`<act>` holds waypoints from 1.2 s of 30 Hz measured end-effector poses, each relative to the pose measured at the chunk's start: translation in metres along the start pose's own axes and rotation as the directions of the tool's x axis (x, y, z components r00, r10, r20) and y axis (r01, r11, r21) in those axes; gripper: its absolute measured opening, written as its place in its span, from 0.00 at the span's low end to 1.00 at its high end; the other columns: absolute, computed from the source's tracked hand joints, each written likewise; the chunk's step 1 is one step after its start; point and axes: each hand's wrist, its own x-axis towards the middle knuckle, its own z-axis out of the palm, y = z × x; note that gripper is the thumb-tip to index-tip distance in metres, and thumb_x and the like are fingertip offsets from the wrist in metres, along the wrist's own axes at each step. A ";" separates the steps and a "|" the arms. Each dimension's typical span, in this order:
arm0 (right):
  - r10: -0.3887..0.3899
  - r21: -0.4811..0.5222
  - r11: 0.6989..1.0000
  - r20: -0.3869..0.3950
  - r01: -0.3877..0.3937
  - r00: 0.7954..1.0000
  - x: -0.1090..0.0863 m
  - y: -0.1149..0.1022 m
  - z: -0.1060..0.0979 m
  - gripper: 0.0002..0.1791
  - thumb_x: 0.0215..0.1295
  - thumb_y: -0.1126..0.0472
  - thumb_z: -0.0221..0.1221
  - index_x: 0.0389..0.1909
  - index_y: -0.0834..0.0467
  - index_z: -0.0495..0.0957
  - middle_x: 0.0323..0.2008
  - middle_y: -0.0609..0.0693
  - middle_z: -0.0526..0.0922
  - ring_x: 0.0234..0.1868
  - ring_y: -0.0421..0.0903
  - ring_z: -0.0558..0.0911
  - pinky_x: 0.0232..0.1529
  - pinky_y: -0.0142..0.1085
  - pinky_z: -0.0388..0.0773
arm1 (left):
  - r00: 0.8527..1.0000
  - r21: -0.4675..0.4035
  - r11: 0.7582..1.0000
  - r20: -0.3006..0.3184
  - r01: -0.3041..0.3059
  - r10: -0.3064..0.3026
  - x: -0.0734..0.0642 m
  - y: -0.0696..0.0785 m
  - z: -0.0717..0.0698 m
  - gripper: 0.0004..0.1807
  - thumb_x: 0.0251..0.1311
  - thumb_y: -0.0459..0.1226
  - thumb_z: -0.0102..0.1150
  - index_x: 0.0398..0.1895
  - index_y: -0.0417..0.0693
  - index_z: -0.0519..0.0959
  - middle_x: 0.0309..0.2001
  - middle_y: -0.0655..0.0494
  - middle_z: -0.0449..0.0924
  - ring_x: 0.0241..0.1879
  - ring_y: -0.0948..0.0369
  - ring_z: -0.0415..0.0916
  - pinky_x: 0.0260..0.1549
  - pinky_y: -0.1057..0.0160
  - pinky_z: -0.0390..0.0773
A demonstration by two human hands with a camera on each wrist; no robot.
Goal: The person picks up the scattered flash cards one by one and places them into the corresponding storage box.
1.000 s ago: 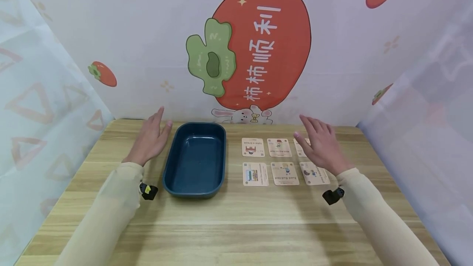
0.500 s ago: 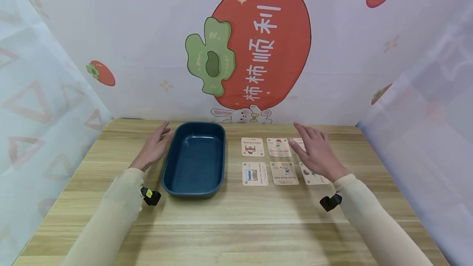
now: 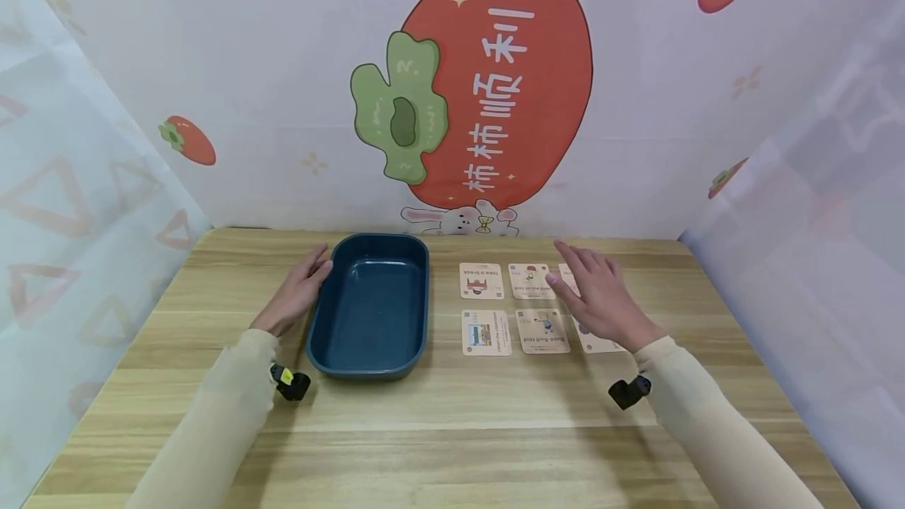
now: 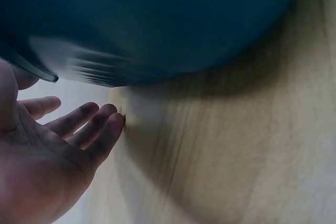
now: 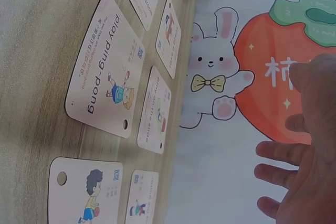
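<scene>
A dark blue plastic tray (image 3: 368, 313) stands left of the middle on the wooden table. My left hand (image 3: 291, 298) is at its left side, thumb by the rim and fingers loosely extended along the outer wall. Whether the thumb touches the rim, I cannot tell. Over the right-hand cards hovers my right hand (image 3: 599, 297), fingers spread and holding nothing. Two rows of picture cards lie flat, among them a "play ping-pong" card (image 3: 542, 331), a "play on the slide" card (image 5: 155, 111) and a "take a break" card (image 3: 481, 281). The right hand partly hides the rightmost cards.
A white cloth backdrop (image 3: 283, 85) with a large printed persimmon (image 3: 537, 100) rises behind the table (image 3: 424, 446). Pale cloth sides (image 3: 78, 258) flank it. Small black cameras (image 3: 629, 392) sit on both wrists.
My left hand has come down and closer to the tray's left rim. My right hand has shifted slightly left and lower over the cards. Tray and cards stay in place.
</scene>
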 end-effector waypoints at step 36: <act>0.009 0.017 1.000 0.044 -0.009 0.999 -0.007 0.000 0.010 0.36 0.81 0.45 0.45 0.80 0.60 0.52 0.71 0.68 0.64 0.71 0.70 0.60 0.67 0.67 0.45 | 0.999 0.024 1.000 -0.045 -0.016 0.017 0.001 -0.004 0.010 0.31 0.83 0.46 0.29 0.83 0.48 0.44 0.71 0.28 0.59 0.70 0.36 0.58 0.68 0.34 0.56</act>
